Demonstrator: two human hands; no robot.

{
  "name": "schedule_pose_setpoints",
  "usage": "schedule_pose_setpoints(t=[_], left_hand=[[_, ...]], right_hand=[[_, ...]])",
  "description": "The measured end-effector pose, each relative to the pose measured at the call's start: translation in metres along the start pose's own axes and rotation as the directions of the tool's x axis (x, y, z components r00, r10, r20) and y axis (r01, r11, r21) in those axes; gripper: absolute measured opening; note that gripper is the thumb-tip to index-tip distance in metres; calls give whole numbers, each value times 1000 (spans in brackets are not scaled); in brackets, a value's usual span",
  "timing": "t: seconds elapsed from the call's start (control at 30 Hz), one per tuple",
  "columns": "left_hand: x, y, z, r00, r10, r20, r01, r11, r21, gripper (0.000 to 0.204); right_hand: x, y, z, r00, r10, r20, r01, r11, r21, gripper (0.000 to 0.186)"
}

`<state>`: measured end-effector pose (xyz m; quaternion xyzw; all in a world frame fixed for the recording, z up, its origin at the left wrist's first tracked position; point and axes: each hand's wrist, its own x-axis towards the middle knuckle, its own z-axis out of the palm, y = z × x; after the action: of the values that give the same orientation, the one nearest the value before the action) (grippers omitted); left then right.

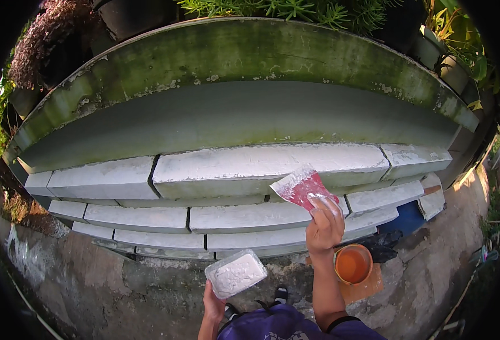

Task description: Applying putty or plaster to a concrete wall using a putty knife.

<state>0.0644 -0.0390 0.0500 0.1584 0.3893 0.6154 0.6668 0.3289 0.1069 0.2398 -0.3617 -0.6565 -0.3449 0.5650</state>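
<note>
My right hand [324, 224] grips a red putty scraper [306, 190], its wide blade edge smeared with white paste. The blade is raised in front of the long middle block of the top step, and I cannot tell whether it touches. White smears also show on my right fingers. Lower down, my left hand [213, 303] holds a clear plastic tub [235, 273] filled with white putty. The top row of blocks [272, 161] has a bright white coat over its upper face, with dark gaps between the blocks.
More white-topped block rows [244, 218] lie below. An orange bucket [353, 264] stands on a board [366, 289] at the right, beside a black plastic bag [383, 246]. A mossy green ledge [250, 54] overhangs the steps, with potted plants [295, 8] above. Stained concrete ground [91, 277] surrounds my feet.
</note>
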Motion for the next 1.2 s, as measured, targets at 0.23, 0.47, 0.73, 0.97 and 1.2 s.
schedule_pose_setpoints(t=[0.23,0.47,0.73,0.97,1.2], left_hand=[[1,11,-6,1000,-20,-7,20,999,33,63],[-8,20,-20,999,39,-30,-37,998,52,64],[-13,22,-43,995,63,-79,-65,998,-25,62],[-26,39,-52,994,78,-71,-83,994,-71,62],[-37,53,-70,986,111,-124,-117,992,-49,62]], right_hand=[[23,-75,44,991,-45,126,17,976,217,21],[45,-119,66,987,-78,143,15,917,399,22],[58,-116,76,983,93,157,-113,986,125,29],[59,-178,112,982,-31,188,-42,927,372,30],[68,-139,100,997,70,45,-80,961,263,26]])
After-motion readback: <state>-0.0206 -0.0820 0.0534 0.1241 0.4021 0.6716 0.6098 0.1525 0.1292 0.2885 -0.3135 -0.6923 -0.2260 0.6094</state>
